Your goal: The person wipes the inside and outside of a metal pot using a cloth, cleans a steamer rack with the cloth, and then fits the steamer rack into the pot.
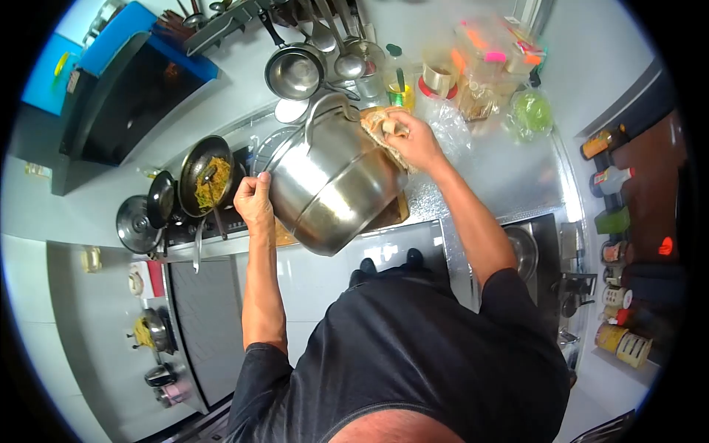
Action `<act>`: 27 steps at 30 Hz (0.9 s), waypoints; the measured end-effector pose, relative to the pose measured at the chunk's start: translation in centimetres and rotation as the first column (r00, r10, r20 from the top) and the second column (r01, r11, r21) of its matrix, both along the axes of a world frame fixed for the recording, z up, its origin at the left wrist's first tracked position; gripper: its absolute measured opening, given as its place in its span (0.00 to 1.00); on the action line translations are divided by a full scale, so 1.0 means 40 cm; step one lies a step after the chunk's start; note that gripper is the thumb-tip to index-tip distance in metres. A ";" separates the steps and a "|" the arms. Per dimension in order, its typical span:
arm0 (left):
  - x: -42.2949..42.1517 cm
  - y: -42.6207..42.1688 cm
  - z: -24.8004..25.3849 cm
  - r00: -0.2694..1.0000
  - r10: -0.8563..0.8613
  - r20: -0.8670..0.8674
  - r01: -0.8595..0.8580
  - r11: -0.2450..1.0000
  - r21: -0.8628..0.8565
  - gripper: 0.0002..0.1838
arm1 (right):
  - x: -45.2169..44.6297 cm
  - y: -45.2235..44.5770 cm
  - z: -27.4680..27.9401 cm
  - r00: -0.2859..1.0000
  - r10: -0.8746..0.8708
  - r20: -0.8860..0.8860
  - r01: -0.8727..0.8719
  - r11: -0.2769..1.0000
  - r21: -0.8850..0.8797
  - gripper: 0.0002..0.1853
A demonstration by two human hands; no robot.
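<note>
Over the near edge of the bench (517,179), a large steel pot (336,188) hangs tilted on its side between my hands, with a loop handle (309,131) standing out toward the wall. My left hand (255,203) pinches the pot's left edge, thumb up and fingers curled in under it. My right hand (415,142) grips a bunched, light-brown cloth (378,127) between thumb and fingers, and the cloth lies against the pot's right side, near the far end. Part of a wooden board (399,210) shows below the pot, at the bench's near edge.

To my left, a wok (190,164) holds yellowish noodles (213,188), with a smaller pan (161,198) beside it and a round lid (138,224) farther left. Small pans (294,74) and ladles (349,66) hang from a rack beyond the pot. Toward the bench's far edge stands a bottle of yellow liquid (401,97); a clear plastic bag (449,127) lies right of my right hand, and something green in plastic (533,111) sits near the far right corner.
</note>
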State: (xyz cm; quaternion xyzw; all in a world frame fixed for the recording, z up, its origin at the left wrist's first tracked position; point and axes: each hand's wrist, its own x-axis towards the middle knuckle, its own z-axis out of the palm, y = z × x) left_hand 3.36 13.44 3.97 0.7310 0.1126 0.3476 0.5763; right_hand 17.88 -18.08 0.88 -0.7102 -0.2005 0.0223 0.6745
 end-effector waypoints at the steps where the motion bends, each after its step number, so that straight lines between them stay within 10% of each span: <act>1: -0.004 -0.001 -0.025 1.000 -0.008 0.000 0.008 0.999 -0.036 0.17 | -0.012 0.003 0.002 0.996 -0.038 0.079 0.042 0.998 -0.047 0.21; 10: -0.020 0.047 -0.042 0.988 -0.096 -0.122 0.102 0.994 0.045 0.19 | -0.173 0.056 -0.054 0.933 -0.249 0.258 0.292 0.946 -0.142 0.22; 21: -0.027 -0.018 0.014 0.967 -0.249 0.049 0.202 0.871 0.447 0.19 | -0.282 -0.010 -0.063 0.920 -0.316 -0.231 0.344 0.935 0.089 0.18; 27: 0.057 0.073 -0.022 0.926 -0.376 0.010 0.325 0.814 0.482 0.21 | -0.283 -0.049 -0.025 0.847 -0.532 -0.015 0.532 0.847 -0.011 0.17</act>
